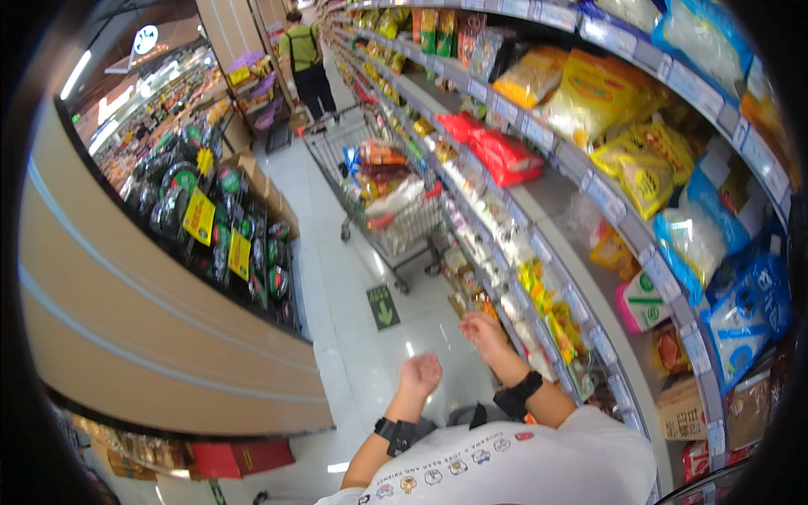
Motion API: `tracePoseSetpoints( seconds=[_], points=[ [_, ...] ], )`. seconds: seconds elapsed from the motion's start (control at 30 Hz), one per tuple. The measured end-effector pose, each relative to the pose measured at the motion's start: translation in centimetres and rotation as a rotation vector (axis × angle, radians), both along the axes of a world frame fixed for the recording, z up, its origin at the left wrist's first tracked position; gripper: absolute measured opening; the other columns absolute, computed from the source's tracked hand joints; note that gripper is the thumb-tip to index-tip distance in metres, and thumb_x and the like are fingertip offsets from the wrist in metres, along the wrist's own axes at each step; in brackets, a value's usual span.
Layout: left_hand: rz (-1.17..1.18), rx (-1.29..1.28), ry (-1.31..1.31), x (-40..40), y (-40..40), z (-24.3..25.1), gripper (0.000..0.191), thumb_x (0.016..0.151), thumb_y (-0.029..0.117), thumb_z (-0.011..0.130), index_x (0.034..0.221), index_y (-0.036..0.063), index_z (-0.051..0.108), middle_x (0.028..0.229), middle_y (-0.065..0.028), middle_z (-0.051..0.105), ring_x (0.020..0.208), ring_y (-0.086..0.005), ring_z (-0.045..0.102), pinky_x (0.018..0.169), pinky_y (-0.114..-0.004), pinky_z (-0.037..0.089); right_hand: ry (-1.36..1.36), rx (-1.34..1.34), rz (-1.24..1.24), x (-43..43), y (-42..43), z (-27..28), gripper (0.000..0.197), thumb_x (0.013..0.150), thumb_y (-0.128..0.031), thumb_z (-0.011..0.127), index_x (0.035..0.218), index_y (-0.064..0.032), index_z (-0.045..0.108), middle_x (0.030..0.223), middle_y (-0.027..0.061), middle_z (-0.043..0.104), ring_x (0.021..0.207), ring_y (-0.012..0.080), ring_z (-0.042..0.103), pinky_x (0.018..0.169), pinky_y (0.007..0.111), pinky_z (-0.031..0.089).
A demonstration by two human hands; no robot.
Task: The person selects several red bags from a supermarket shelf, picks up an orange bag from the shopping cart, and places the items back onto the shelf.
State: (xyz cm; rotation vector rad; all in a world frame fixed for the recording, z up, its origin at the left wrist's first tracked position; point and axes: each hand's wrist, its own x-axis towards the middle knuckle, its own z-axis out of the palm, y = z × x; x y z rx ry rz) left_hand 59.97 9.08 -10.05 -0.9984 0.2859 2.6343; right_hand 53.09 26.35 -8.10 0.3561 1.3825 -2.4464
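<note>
My left hand is raised in front of my body, above the tiled floor. Its fingers are loosely bent, and nothing shows in it. Farther right, my right hand hangs in the air beside the lower shelves, with half-curled fingers and no object in them. Each wrist wears a black strap. Beyond both hands stands a metal shopping cart with red handle parts. It carries several packaged goods and a white plastic bag. The cart is apart from my hands.
Long store shelves with bagged goods line the right side. A red package lies on one shelf. At left, a beige partition borders a display of dark wrapped goods. A person stands farther up the aisle, facing away.
</note>
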Motion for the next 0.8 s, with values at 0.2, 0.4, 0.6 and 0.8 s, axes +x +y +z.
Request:
tracePoseSetpoints(
  seconds=[0.2, 0.4, 0.6, 0.8],
  points=[
    [-0.207, 0.059, -0.211, -7.4, 0.1, -0.4, 0.014, 0.073, 0.011, 0.041, 0.076, -0.0003, 0.049, 0.070, -0.0088, 0.054, 0.063, -0.0202, 0.052, 0.058, -0.029, 0.044, 0.036, 0.177, -0.094, -2.8, -2.9, -1.7, 0.012, 0.079, -0.010, 0.046, 0.088, -0.0028, 0.052, 0.076, 0.0083, 0.058, 0.067, 0.0139, 0.055, 0.059, 0.022, 0.044],
    [-0.233, 0.013, -0.073, -15.0, -4.1, 1.1, 0.013, 0.074, 0.008, 0.040, 0.081, -0.0006, 0.047, 0.073, -0.0080, 0.053, 0.069, -0.0183, 0.051, 0.062, -0.028, 0.042, -0.081, 0.220, -0.021, -7.3, -5.3, -0.1, 0.013, 0.080, -0.012, 0.047, 0.087, -0.0025, 0.052, 0.077, 0.0069, 0.057, 0.068, 0.0125, 0.054, 0.058, 0.021, 0.043],
    [-0.349, 0.081, -0.036, -21.6, -6.6, 0.6, 0.013, 0.074, 0.011, 0.042, 0.081, 0.0012, 0.048, 0.078, -0.0082, 0.056, 0.070, -0.0191, 0.052, 0.063, -0.030, 0.043, 0.170, 0.374, -0.211, -12.5, -9.7, 4.7, 0.012, 0.080, -0.010, 0.049, 0.088, -0.0021, 0.051, 0.080, 0.0062, 0.056, 0.074, 0.0103, 0.052, 0.065, 0.022, 0.041],
    [-0.554, 0.199, 0.129, -25.4, -5.7, 2.6, 0.021, 0.075, 0.014, 0.042, 0.089, 0.0000, 0.048, 0.099, -0.0122, 0.054, 0.085, -0.0236, 0.053, 0.073, -0.034, 0.042, 0.391, 0.844, -0.397, -16.1, -6.8, 6.9, 0.017, 0.074, -0.003, 0.049, 0.091, -0.0021, 0.052, 0.086, 0.0048, 0.055, 0.079, 0.0097, 0.051, 0.070, 0.022, 0.040]
  ],
)
